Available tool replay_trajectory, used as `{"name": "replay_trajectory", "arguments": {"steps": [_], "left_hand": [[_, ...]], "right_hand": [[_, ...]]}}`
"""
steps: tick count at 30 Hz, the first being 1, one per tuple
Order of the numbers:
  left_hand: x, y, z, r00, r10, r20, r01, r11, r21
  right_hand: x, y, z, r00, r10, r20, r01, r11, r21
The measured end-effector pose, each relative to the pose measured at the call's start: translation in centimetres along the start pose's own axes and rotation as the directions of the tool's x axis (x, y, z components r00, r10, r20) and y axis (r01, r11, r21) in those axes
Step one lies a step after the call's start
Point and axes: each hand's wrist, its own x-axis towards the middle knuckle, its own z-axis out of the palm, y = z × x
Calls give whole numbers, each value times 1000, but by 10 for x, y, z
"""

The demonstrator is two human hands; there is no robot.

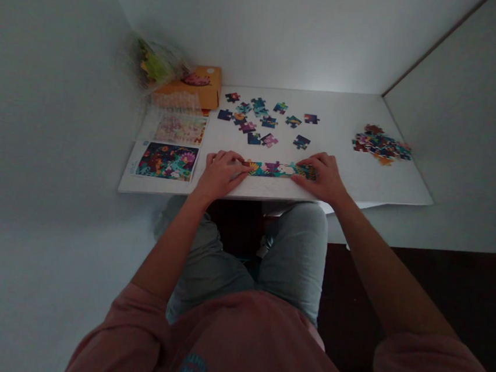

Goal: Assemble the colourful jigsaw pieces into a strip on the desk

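Note:
A joined strip of jigsaw puzzle pieces (271,169) lies along the front of the white table, colourful and straight-edged. At its left end my left hand (223,173) grips the strip between thumb and fingers. My right hand (319,175) pinches the opposite end, thumb on the near side and fingers on the far side. Beyond the strip are scattered loose puzzle pieces (269,140), several of them dark blue, teal or purple. The parts of the strip under my fingers are hidden.
Left on the table (230,190) lies a printed picture sheet (167,161). Behind it stand an orange box (209,87) and a clear plastic bag (158,69) with coloured pieces. A heap of puzzle pieces (381,145) sits at the right. Walls enclose the back and both sides.

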Motion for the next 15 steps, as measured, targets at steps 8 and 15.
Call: {"name": "replay_trajectory", "arguments": {"steps": [8,15], "left_hand": [[-2,-3,1,1000,5,-15,-4,1000,24],[-3,0,-2,1000,17,4,-17,998,58]], "right_hand": [[0,8,1,997,-73,-2,73,997,-4],[-2,6,0,997,-79,3,79,997,5]]}}
